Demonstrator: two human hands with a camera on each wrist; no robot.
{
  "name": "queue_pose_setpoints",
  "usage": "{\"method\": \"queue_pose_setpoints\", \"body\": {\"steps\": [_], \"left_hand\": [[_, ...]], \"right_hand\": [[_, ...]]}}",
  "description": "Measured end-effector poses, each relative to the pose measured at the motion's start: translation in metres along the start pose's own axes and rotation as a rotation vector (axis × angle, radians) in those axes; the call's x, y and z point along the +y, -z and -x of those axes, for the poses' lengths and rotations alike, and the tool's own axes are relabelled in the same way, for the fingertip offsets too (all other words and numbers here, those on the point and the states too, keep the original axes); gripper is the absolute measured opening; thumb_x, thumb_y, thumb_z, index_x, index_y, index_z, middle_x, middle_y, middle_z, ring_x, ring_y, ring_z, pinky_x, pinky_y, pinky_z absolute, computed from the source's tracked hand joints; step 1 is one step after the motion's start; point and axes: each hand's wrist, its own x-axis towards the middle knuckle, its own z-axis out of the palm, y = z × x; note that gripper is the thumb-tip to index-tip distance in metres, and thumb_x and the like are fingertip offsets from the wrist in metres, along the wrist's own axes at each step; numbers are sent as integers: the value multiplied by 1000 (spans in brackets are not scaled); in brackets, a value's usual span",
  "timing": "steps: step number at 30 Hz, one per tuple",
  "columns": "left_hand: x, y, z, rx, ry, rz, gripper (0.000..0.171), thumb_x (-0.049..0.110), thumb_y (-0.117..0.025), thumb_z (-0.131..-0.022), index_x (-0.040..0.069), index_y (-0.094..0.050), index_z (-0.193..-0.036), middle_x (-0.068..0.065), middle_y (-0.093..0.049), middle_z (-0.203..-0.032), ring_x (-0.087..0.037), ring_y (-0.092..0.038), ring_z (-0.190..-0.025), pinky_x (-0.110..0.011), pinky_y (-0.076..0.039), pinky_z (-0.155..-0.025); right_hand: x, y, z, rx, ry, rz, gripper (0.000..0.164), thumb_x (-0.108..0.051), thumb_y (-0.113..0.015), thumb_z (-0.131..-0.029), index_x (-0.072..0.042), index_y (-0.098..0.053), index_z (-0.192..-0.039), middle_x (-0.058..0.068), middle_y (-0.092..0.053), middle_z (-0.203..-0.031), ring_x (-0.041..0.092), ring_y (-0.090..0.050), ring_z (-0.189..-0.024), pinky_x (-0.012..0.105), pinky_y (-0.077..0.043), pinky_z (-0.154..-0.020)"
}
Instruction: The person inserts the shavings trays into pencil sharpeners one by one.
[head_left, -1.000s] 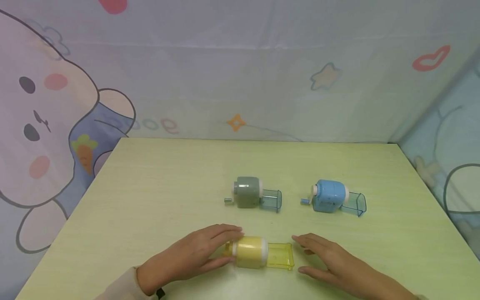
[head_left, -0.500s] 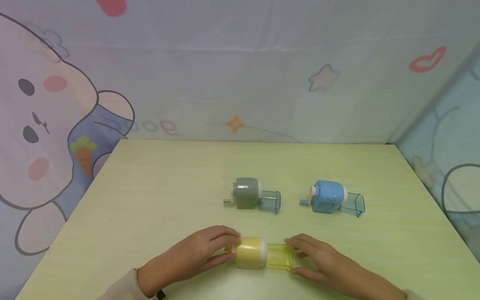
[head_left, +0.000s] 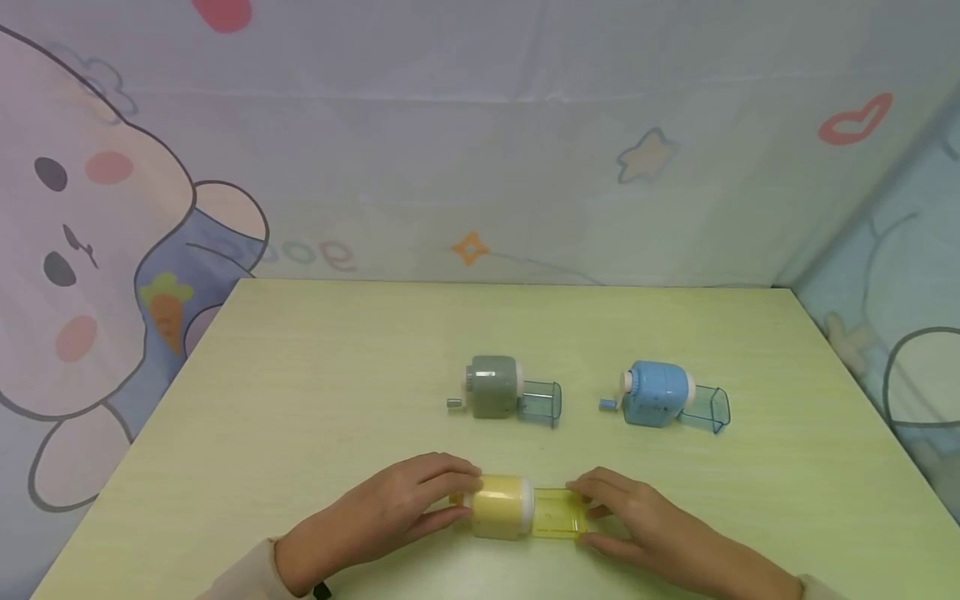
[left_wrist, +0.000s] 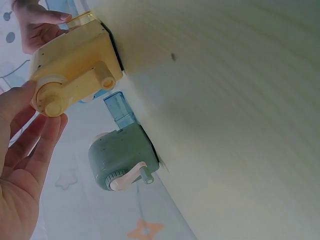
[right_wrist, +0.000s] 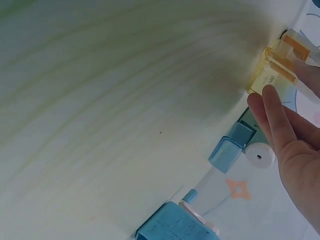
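Observation:
A yellow pencil sharpener (head_left: 498, 507) lies near the table's front, its clear yellow drawer (head_left: 555, 512) pulled out to the right. With thumb and fingers on either side, my left hand (head_left: 408, 500) holds the crank end; the crank (left_wrist: 80, 90) shows in the left wrist view. At the other end, my right hand (head_left: 637, 521) pinches the drawer's outer end between thumb and fingertips. Behind stand a green pencil sharpener (head_left: 493, 387) and, to its right, a blue pencil sharpener (head_left: 656, 392). Both have their clear drawers out to the right and their cranks to the left.
The light wooden table (head_left: 315, 358) ends at a patterned cloth backdrop (head_left: 420, 167) behind it. Another cloth (head_left: 922, 333) hangs along the right side. A small dark item (head_left: 322, 590) sits by the left sleeve.
My right hand has moved left from beside the yellow drawer and now grips its outer end. My left hand stays at the crank end. The green and blue sharpeners have not moved.

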Motion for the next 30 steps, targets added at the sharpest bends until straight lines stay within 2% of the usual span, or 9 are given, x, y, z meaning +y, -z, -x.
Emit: {"method": "queue_pose_setpoints", "body": {"steps": [16, 23, 30], "left_hand": [[0, -1, 2, 23, -16, -11, 41, 11, -73, -76, 5, -56, -113, -2, -53, -114, -9, -48, -105, -15, -43, -85], [0, -1, 2, 14, -5, -12, 41, 12, -72, -77, 5, -56, -114, -2, -53, -116, -8, -47, -106, -15, -42, -85], [-1, -2, 2, 16, -9, -19, 40, 13, -72, -78, 6, -56, -114, -1, -52, -116, -7, -46, -107, -15, -42, -85]], "right_hand": [[0, 0, -4, 26, 51, -37, 42, -15, -70, -80, -10, -50, -117, -2, -53, -107, 10, -53, -93, 27, -52, -76], [3, -3, -6, 49, 110, -21, 44, -15, -71, -79, -8, -49, -117, 0, -52, -107, 11, -52, -93, 28, -52, -75], [-1, -2, -8, 6, 45, -25, 40, -20, -69, -82, -11, -50, -117, -3, -53, -107, 9, -53, -93, 27, -51, -77]]}}
